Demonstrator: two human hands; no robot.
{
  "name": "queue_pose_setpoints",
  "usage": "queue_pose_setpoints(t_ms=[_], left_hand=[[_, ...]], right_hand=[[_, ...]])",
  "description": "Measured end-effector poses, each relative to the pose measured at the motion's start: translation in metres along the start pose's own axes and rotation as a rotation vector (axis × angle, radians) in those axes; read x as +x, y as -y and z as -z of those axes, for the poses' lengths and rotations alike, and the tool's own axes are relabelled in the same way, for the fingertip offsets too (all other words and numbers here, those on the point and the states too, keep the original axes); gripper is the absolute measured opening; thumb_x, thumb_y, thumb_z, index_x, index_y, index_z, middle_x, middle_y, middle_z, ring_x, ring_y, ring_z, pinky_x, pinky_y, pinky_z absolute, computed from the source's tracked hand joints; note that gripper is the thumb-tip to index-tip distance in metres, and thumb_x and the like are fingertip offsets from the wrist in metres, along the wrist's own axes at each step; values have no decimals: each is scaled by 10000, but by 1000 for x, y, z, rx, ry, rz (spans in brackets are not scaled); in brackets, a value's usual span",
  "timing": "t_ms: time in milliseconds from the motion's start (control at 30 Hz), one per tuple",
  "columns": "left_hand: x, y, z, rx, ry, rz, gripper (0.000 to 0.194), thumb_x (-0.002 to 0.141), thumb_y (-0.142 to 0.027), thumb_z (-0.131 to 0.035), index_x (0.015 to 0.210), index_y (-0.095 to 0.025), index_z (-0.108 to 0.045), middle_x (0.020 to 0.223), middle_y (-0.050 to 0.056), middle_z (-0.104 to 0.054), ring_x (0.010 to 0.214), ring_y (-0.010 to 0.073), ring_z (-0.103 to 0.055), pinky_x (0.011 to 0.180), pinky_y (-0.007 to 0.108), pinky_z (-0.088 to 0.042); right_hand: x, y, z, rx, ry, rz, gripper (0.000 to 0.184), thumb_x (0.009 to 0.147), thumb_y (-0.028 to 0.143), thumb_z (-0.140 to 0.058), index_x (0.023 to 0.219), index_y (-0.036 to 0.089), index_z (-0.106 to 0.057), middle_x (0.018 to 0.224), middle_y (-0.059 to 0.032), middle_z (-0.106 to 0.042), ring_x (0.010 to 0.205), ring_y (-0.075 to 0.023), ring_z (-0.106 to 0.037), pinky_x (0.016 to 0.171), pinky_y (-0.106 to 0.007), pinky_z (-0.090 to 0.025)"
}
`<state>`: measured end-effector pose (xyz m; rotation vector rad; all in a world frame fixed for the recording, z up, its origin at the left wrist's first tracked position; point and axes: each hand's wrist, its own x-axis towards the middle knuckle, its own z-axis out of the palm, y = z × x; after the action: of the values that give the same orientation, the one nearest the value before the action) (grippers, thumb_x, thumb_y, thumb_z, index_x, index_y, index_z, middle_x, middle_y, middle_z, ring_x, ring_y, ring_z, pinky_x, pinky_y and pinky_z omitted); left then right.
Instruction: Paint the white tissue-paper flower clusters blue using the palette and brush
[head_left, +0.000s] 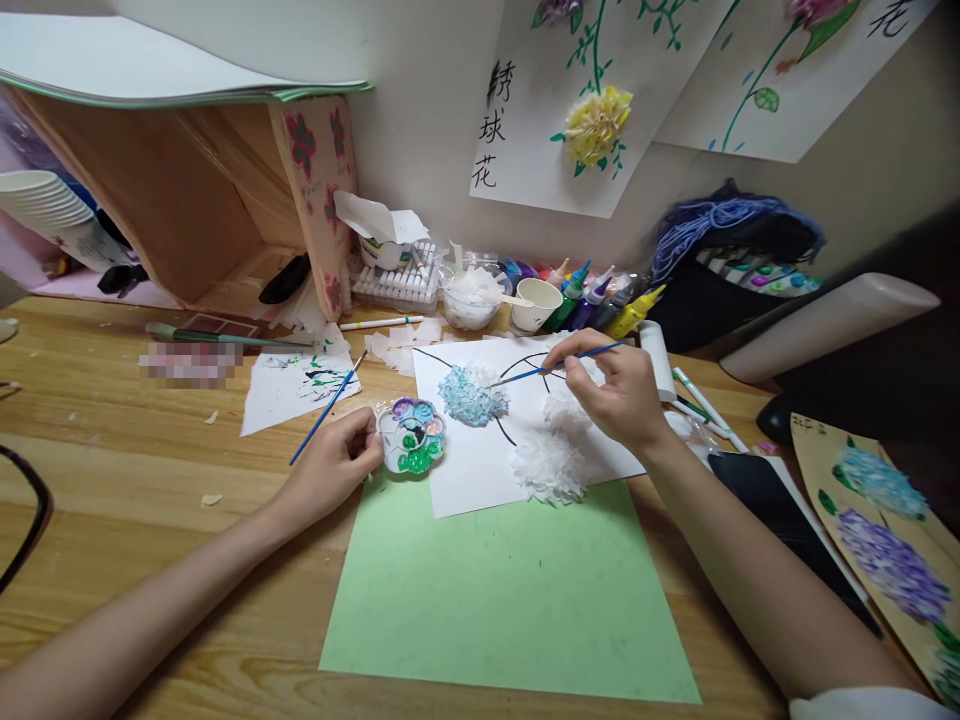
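Observation:
My right hand grips a thin blue paintbrush, its tip at a fluffy paper flower that is mostly light blue with some white at the top. Two white paper flowers, one of them nearest me, share the white sheet, which bears black stem lines. Pinched at its edge by my left hand is a flower-shaped palette with green, purple, blue and black paint. Beside that hand, a second blue brush rests partly on a paint-smeared paper.
Green paper lies under the white sheet. Behind stand a paper cup, paint bottles and a bowl of white scraps. A decorated box is at the back left. Finished flower pictures lie at the right.

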<state>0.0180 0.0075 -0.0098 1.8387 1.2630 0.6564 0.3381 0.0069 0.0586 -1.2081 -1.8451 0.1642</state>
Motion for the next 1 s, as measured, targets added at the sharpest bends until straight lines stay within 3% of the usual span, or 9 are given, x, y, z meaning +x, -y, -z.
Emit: queue_pose_setpoints(t_ms=[733, 1000], left_hand=[[1, -2, 0, -25, 14, 20, 225, 843, -323, -479, 663, -224, -389, 557, -55, -473, 525, 115, -441, 526, 244, -331], [1, -2, 0, -36, 27, 5, 228, 857, -320, -487, 670, -220, -400, 566, -48, -490, 539, 119, -451, 530, 243, -333]], right_hand=[[1, 7, 7, -34, -22, 172, 193, 783, 107, -511, 761, 233, -655, 722, -9, -687, 683, -169, -640, 673, -324, -508], [1, 10, 6, -58, 47, 215, 189, 762, 100, -518, 762, 243, -642, 707, -8, -689, 661, -170, -626, 648, -331, -506]])
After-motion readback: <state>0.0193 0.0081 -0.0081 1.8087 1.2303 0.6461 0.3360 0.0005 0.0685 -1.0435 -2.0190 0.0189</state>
